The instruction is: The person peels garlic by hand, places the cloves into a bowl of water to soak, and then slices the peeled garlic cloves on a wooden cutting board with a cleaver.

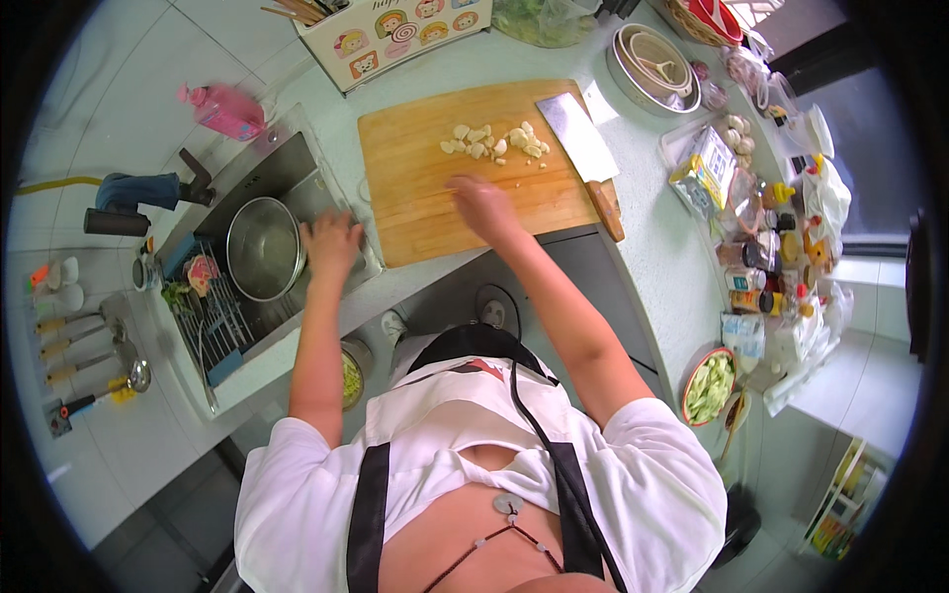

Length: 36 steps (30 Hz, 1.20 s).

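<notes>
At the near edge of the counter we rest our left hand (331, 242) flat, fingers loosely spread and holding nothing, on the rim of the sink (297, 148), just beside the steel pot (263, 249) that stands in the basin and appears empty of food. Our right hand (482, 206) lies palm-down on the wooden cutting board (415, 188), its fingers partly curled; we cannot tell whether it pinches anything, and it seems to grip nothing. Near it, toward the far side of the board, sits the small heap of peeled garlic pieces (494, 143). To their right the cleaver (576, 136) rests flat with its handle (605, 210) overhanging the board's right corner; we judge that a sweep of the right forearm could knock that handle and send the blade off the board, and that a careless reach toward the garlic could bring the fingers against the edge. The board's near edge lies close to the counter lip, so a downward push there might tip it. Low at the right, a red-rimmed bowl (709, 385) holds pale green sliced vegetable. Farther off, nested round bowls (654, 64) contain a light spoon, a clear bag (736, 133) holds whole garlic cloves, and a patterned box (390, 30) holds chopsticks.
</notes>
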Motion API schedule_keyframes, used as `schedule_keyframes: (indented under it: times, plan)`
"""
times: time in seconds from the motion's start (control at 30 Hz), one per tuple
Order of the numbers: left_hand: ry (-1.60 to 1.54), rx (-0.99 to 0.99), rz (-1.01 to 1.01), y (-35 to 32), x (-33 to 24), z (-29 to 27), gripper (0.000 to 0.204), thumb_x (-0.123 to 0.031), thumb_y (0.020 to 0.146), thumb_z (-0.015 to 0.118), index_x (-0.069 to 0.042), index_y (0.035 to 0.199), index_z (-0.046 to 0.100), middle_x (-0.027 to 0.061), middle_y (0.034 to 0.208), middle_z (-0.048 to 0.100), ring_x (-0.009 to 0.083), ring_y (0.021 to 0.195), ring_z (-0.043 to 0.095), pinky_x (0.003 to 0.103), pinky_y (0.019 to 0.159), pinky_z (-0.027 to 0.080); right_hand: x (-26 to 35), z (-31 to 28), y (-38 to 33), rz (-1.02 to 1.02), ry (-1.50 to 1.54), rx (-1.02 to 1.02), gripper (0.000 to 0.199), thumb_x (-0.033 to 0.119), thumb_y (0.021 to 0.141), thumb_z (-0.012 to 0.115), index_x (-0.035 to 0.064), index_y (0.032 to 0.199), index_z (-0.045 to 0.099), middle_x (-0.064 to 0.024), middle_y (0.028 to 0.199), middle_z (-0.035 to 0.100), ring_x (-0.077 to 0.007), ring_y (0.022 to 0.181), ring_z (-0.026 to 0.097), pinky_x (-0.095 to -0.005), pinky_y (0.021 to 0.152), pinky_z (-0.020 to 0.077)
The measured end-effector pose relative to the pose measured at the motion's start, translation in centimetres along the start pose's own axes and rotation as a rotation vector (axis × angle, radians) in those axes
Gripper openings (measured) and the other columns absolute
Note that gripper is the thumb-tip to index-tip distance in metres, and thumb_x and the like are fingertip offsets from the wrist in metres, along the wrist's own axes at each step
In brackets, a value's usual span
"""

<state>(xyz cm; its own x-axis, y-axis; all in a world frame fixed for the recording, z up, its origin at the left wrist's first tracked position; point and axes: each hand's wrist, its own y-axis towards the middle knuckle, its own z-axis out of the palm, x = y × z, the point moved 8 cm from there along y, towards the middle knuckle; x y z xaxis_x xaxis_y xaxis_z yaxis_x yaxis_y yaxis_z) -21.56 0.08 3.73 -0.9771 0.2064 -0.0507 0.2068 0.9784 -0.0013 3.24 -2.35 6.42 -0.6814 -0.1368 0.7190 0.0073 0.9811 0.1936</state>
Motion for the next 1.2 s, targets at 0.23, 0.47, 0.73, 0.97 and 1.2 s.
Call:
schedule_keyframes:
  times: [0.23, 0.47, 0.73, 0.97, 1.2]
  plan:
    - [-0.4, -0.151, 0.15, 3.5, -10.7, 1.0, 0.041, -0.018, 0.072, 0.057, -0.002, 0.108, 0.048, 0.0194, 0.116, 0.043, 0.0321, 0.108, 0.041, 0.042, 0.091, 0.033, -11.2, -9.2, -3.9, 0.236, 0.096, -0.303, 0.023, 0.001, 0.077, 0.048, 0.0045, 0.099, 0.053, -0.0143, 0.098, 0.055, -0.028, 0.088, 0.055, -0.0326, 0.073, 0.0448]
    - [-0.526, -0.381, 0.258, 9.4, -17.7, 2.6, 0.049, -0.017, 0.071, 0.059, 0.006, 0.11, 0.041, 0.024, 0.112, 0.043, 0.0366, 0.104, 0.041, 0.041, 0.09, 0.032, -12.9, -9.7, -0.2, 0.137, -0.046, -0.36, 0.03, 0.005, 0.08, 0.044, 0.0028, 0.11, 0.046, -0.0167, 0.112, 0.048, -0.0307, 0.104, 0.046, -0.0343, 0.086, 0.0378]
    - [-0.619, -0.384, 0.394, 11.9, -23.1, 3.7, 0.056, -0.021, 0.069, 0.061, 0.005, 0.113, 0.037, 0.0224, 0.113, 0.04, 0.0376, 0.105, 0.038, 0.044, 0.089, 0.032, -12.6, -6.6, 4.8, 0.05, -0.023, -0.213, 0.027, 0.006, 0.078, 0.047, 0.0005, 0.104, 0.05, -0.0181, 0.106, 0.051, -0.0314, 0.102, 0.046, -0.0356, 0.087, 0.0369]
    - [-0.788, -0.233, 0.466, 11.8, -25.7, 3.8, 0.07, -0.029, 0.061, 0.069, 0.002, 0.115, 0.036, 0.0206, 0.116, 0.037, 0.0362, 0.108, 0.036, 0.043, 0.092, 0.03, -13.2, -12.9, -2.0, 0.269, -0.096, -0.385, 0.029, 0.001, 0.073, 0.049, 0.0034, 0.102, 0.051, -0.0154, 0.1, 0.055, -0.0303, 0.095, 0.051, -0.0359, 0.081, 0.0401]
    - [-0.631, -0.257, 0.465, 11.7, -28.4, 2.8, 0.073, -0.033, 0.056, 0.072, -0.002, 0.114, 0.04, 0.0163, 0.118, 0.036, 0.0336, 0.11, 0.035, 0.041, 0.093, 0.029, -15.7, -15.4, -5.5, 0.274, -0.418, -0.239, 0.044, 0.009, 0.065, 0.057, 0.0086, 0.108, 0.047, -0.0121, 0.104, 0.049, -0.031, 0.094, 0.048, -0.0361, 0.08, 0.041]
